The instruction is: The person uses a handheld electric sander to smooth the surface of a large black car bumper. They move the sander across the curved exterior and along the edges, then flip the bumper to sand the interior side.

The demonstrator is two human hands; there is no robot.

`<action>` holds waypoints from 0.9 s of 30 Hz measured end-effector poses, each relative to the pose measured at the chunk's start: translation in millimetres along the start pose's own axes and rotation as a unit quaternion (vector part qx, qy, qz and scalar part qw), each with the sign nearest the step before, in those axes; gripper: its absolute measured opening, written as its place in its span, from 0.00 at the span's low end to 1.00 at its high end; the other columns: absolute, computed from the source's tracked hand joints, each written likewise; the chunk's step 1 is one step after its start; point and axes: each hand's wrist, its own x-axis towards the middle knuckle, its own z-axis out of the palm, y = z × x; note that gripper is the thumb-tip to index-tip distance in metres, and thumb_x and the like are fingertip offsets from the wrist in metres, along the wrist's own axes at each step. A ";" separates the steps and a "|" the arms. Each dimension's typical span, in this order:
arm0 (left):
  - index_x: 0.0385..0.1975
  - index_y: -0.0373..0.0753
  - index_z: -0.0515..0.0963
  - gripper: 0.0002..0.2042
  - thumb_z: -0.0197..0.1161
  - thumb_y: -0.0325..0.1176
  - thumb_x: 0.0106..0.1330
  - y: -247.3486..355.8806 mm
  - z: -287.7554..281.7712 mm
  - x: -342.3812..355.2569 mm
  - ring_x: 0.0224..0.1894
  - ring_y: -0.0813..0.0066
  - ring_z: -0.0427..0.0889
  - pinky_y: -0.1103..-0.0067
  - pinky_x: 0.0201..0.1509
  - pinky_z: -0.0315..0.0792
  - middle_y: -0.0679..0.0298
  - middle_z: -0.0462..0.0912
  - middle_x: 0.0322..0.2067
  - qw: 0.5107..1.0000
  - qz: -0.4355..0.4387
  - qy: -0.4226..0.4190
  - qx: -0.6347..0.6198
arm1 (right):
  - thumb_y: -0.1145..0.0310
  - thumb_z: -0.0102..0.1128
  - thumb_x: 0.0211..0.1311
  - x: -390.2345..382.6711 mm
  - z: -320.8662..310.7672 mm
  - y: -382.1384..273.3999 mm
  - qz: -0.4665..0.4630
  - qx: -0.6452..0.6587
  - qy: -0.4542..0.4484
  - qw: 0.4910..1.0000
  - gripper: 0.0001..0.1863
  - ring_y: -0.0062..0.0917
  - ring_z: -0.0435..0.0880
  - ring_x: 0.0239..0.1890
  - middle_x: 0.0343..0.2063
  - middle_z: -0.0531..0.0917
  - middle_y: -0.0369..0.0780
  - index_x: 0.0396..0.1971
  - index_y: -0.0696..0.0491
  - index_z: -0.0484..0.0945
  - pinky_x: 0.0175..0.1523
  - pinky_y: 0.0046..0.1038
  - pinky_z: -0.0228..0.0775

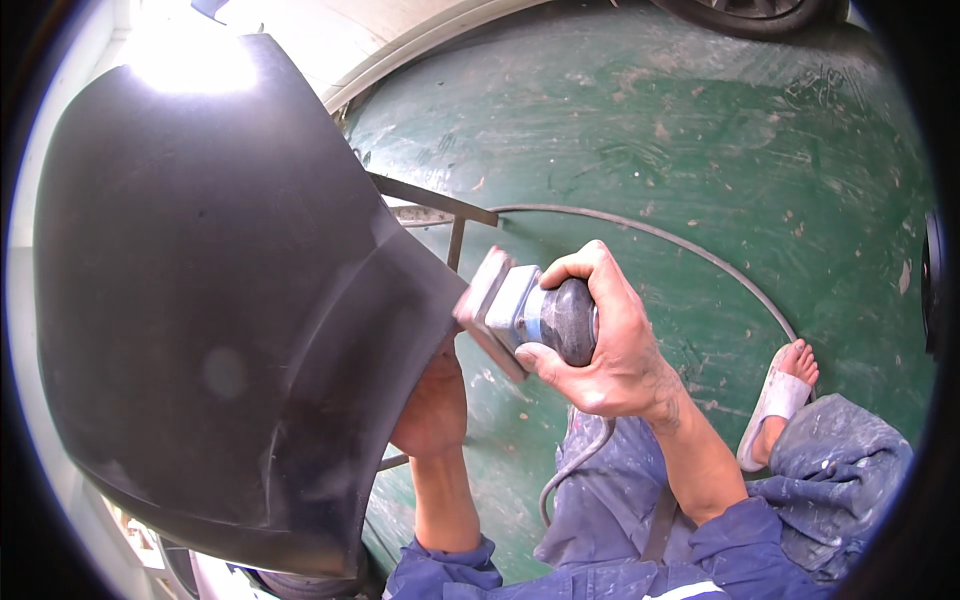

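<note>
A dark matt car hood (200,250) fills the left side, with paler scuffed patches along its right edge. My right hand (610,345) is wrapped round the black rounded grip of a power sander (512,300), thumb and fingers on either side. The sander is tilted, its flat pad turned to the hood's right corner; the pad looks smeared by motion and meets or nearly meets that edge. Below this corner, my left hand (432,405) reaches up behind the hood's edge. The hood hides its fingers, so their grip does not show.
Under the hood a metal stand (457,228) shows in part. A grey hose (690,245) curves over the dusty green floor (640,130) to my sandalled foot (780,395); another length hangs below the sander. A wheel (755,12) is at the top edge. Bright light glares off the hood's far end.
</note>
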 end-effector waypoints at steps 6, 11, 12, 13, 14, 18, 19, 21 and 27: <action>0.68 0.36 0.75 0.30 0.57 0.52 0.74 -0.9 1.2 2.5 0.73 0.52 0.71 0.57 0.81 0.58 0.51 0.75 0.70 1.000 -0.010 -0.020 0.015 | 0.72 0.81 0.48 -1.6 -1.5 4.5 0.004 0.011 -0.001 1.000 0.31 0.33 0.79 0.38 0.42 0.75 0.42 0.51 0.57 0.72 0.44 0.33 0.73; 0.68 0.36 0.76 0.32 0.58 0.53 0.73 -3.0 -7.1 1.8 0.73 0.49 0.72 0.54 0.79 0.59 0.49 0.77 0.68 1.000 0.000 0.004 0.028 | 0.74 0.77 0.45 -3.4 -4.0 11.1 0.044 0.042 -0.003 0.998 0.30 0.26 0.76 0.44 0.42 0.74 0.39 0.50 0.56 0.73 0.54 0.27 0.70; 0.68 0.35 0.75 0.32 0.58 0.54 0.73 -2.2 -8.8 1.8 0.72 0.48 0.72 0.53 0.79 0.60 0.48 0.77 0.68 1.000 0.000 0.004 0.029 | 0.74 0.77 0.45 -5.1 -3.8 15.4 0.043 0.059 0.009 0.997 0.30 0.25 0.76 0.45 0.42 0.74 0.39 0.51 0.56 0.73 0.55 0.27 0.70; 0.68 0.35 0.75 0.32 0.58 0.54 0.73 -2.1 -11.0 2.0 0.72 0.47 0.73 0.51 0.78 0.60 0.48 0.77 0.68 1.000 0.001 0.004 0.029 | 0.75 0.76 0.45 -6.1 -3.8 17.9 0.041 0.076 0.020 0.996 0.30 0.24 0.75 0.45 0.42 0.74 0.38 0.51 0.56 0.73 0.55 0.26 0.70; 0.68 0.35 0.75 0.33 0.58 0.54 0.73 -2.3 -11.2 2.0 0.72 0.45 0.73 0.50 0.78 0.61 0.47 0.77 0.67 1.000 0.001 0.004 0.025 | 0.75 0.76 0.46 -5.7 -4.7 17.1 0.043 0.074 0.021 0.996 0.30 0.24 0.75 0.46 0.43 0.74 0.38 0.51 0.56 0.72 0.56 0.26 0.69; 0.69 0.34 0.73 0.34 0.57 0.55 0.73 -2.6 -12.0 -0.2 0.70 0.41 0.75 0.46 0.76 0.62 0.45 0.77 0.68 1.000 0.004 0.008 0.029 | 0.75 0.77 0.48 -2.4 -4.3 15.4 0.024 0.035 0.028 0.999 0.30 0.26 0.77 0.45 0.43 0.75 0.40 0.51 0.56 0.72 0.55 0.28 0.71; 0.70 0.34 0.73 0.34 0.57 0.56 0.73 -2.8 -11.9 -0.8 0.70 0.41 0.75 0.45 0.76 0.63 0.45 0.76 0.68 0.999 0.006 0.009 0.031 | 0.74 0.78 0.48 -1.1 -1.4 12.9 0.020 0.025 0.033 0.999 0.30 0.29 0.79 0.44 0.42 0.76 0.41 0.51 0.56 0.73 0.53 0.31 0.73; 0.70 0.35 0.73 0.35 0.58 0.56 0.73 -2.9 -10.9 -1.9 0.70 0.41 0.74 0.44 0.76 0.63 0.46 0.76 0.69 0.999 0.008 0.007 0.033 | 0.74 0.80 0.49 1.2 2.0 10.7 0.028 0.013 0.044 0.999 0.30 0.32 0.81 0.42 0.42 0.77 0.43 0.51 0.56 0.73 0.50 0.33 0.75; 0.76 0.40 0.65 0.37 0.56 0.59 0.74 -5.3 -13.0 -0.6 0.74 0.44 0.70 0.45 0.73 0.67 0.52 0.68 0.75 0.996 0.025 -0.039 0.082 | 0.76 0.79 0.51 -0.5 2.9 14.2 0.079 0.077 0.084 0.990 0.29 0.26 0.80 0.42 0.42 0.77 0.41 0.51 0.57 0.72 0.49 0.30 0.75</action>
